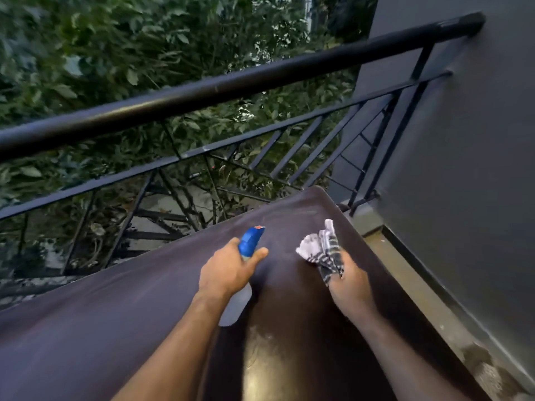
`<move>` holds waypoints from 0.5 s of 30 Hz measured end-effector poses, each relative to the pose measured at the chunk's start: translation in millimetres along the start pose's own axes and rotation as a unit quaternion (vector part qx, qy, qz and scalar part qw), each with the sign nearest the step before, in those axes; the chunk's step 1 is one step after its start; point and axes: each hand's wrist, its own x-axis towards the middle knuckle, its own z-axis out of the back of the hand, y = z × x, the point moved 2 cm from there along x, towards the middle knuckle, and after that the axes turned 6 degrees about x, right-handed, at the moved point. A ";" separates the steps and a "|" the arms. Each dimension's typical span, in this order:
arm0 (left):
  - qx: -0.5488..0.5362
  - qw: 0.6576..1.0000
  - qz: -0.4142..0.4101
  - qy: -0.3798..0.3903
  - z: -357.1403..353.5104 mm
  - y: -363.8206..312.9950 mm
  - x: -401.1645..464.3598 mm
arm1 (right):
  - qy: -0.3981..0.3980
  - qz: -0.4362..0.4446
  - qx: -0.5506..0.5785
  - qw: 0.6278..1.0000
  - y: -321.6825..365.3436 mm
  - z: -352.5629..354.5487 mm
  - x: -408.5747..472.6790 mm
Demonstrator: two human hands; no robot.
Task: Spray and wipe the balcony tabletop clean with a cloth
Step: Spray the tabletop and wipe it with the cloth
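The dark brown balcony tabletop point(101, 319) fills the lower half of the head view. My left hand point(228, 270) grips a spray bottle point(251, 240) with a blue trigger head and a pale body, its nozzle pointing away toward the table's far corner. My right hand point(348, 287) holds a crumpled white cloth with dark stripes point(322, 250), bunched up just above the tabletop. Both hands hover over the middle right of the table, a hand's width apart. A pale smear shows on the surface near me point(260, 342).
A black metal railing point(202, 88) with diagonal bars runs along the table's far side, with green foliage beyond. A grey wall point(463, 169) rises on the right, with a narrow strip of floor point(419, 299) between it and the table edge.
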 end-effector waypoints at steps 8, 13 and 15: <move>0.012 1.000 0.023 -0.004 -4.8 -9.2 18.2 | -0.112 -0.001 0.051 0.992 12.8 18.7 58.8; -0.003 0.999 0.041 -0.029 -4.5 -4.7 14.5 | 0.020 0.118 -0.164 0.979 9.5 -48.1 82.4; -0.016 0.998 0.046 -0.046 -3.6 -3.4 14.8 | 0.107 0.225 -0.284 0.926 9.2 -95.0 58.2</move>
